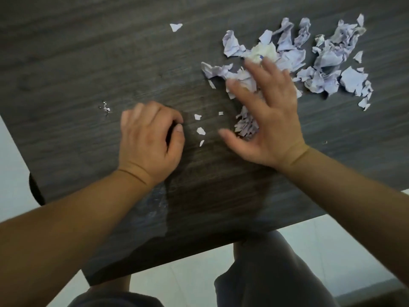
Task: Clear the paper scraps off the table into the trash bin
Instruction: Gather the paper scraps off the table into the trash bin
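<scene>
Head view looks down on a dark wood-grain table [88, 63]. Right hand [265, 120] is spread flat, fingers straight and apart, lying over the near-left edge of the paper scraps [309, 60], a loose heap of crumpled pale lilac pieces on the far right of the table; one small clump sits under the palm by the thumb. Left hand [150, 138] rests on the table well left of the heap with fingers curled under and thumb tip meeting the forefinger; cannot tell whether it pinches a tiny scrap or holds nothing. Between the hands lie a few small bits [200, 130], apart from the heap, and one lone white scrap [176, 26] sits far off toward the far centre. Step in hand looks like raking the heap together. Doing it well probably means keeping the right palm low and flat, sweeping from the far right side so stragglers at the heap's right edge come along, and cupping the left hand as a stop before carrying a load away. Crumpled pieces are light and will likely spring or spill if squeezed loosely. Trash bin is not in view, so its direction cannot be told. A small shiny speck [105, 107] lies left of the left hand. Near table edge [199, 247] is close below the wrists, with the person's legs and pale floor [13, 151] beyond; bits pushed nearward could drop off. Most of the task remains.
</scene>
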`<state>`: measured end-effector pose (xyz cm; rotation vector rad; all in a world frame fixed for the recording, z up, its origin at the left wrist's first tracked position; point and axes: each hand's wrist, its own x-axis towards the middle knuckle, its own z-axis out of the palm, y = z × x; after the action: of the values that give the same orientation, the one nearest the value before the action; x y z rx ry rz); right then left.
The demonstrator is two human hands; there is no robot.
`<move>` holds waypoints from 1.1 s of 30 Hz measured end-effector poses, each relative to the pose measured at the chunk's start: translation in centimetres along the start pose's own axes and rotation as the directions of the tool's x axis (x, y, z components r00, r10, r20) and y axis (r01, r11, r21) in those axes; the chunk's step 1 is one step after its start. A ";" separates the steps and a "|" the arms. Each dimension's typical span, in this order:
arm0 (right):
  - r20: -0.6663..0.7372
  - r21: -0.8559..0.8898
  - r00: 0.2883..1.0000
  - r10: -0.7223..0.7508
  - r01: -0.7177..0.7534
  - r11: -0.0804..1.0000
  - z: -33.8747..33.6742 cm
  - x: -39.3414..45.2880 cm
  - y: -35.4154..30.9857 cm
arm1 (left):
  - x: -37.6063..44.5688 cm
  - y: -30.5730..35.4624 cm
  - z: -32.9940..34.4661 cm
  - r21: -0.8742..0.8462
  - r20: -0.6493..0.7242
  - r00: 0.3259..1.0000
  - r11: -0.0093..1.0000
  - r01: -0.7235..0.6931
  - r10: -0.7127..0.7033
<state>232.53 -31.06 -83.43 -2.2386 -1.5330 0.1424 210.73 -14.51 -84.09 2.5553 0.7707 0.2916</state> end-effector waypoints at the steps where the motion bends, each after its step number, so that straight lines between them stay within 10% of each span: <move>1: 0.061 0.003 0.996 -0.064 0.064 0.998 0.2 -0.2 0.0 | 0.0 0.0 0.1 0.001 0.002 1.000 1.000 -0.004 0.004; 24: -0.014 0.007 0.950 -0.311 0.311 0.950 1.8 2.8 -0.8 | 0.4 0.5 0.1 0.084 0.069 0.997 0.996 0.013 -0.019; 33: 0.174 0.234 0.946 0.273 -0.309 0.922 -1.2 6.3 -4.3 | 0.2 0.4 -0.4 -0.033 0.016 1.000 0.999 0.025 -0.024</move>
<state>231.57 -24.34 -79.70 -2.2662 -1.1547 0.5645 210.94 -14.58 -83.57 2.5127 0.7843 0.2744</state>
